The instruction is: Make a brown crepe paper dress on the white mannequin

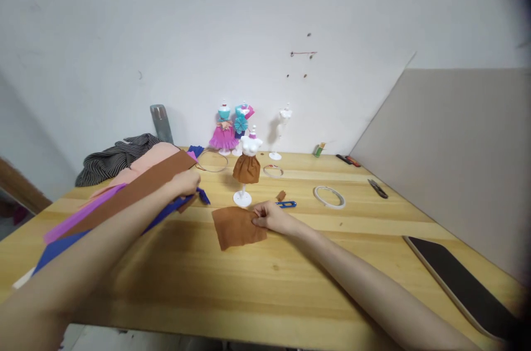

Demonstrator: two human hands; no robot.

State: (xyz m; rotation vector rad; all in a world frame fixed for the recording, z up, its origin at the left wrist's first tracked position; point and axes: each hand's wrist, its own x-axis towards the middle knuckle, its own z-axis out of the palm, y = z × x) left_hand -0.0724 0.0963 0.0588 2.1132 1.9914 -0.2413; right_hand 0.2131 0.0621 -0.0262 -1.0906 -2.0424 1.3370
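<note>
Fingers of the left hand (185, 183) curl down over a heap of cloth strips (143, 188), their tips hidden; whether they grip anything cannot be told. The right hand (269, 217) shows more clearly: thumb and forefinger pinch the right side of a brown cloth piece (237, 228), which lies flat on the table just in front of a small white dress form (251, 145) wearing a brown skirt (246, 170). Blue snips (288, 204) poke out beyond that hand, their left end obscured. Both forearms leave the view at the bottom, and a dark flat device (456, 284) fades into blur at lower right. At the back, a bare form (285, 114) nearly washes out against the white wall (199, 25).

The table (240, 296) is pale, banded wood. A grey panel (464, 146) slants along its right side. A bottle (161, 125), striped cloth (120, 160) and two dressed forms (224, 134) line the back left.

Plain wood runs from the brown cloth piece to the table's front edge, and between the right forearm and the device. A white ring (329, 197) — perhaps tape — lies right of the snips, with pliers (378, 189) farther right. On the left, room is tight — strips cover most of that side.
</note>
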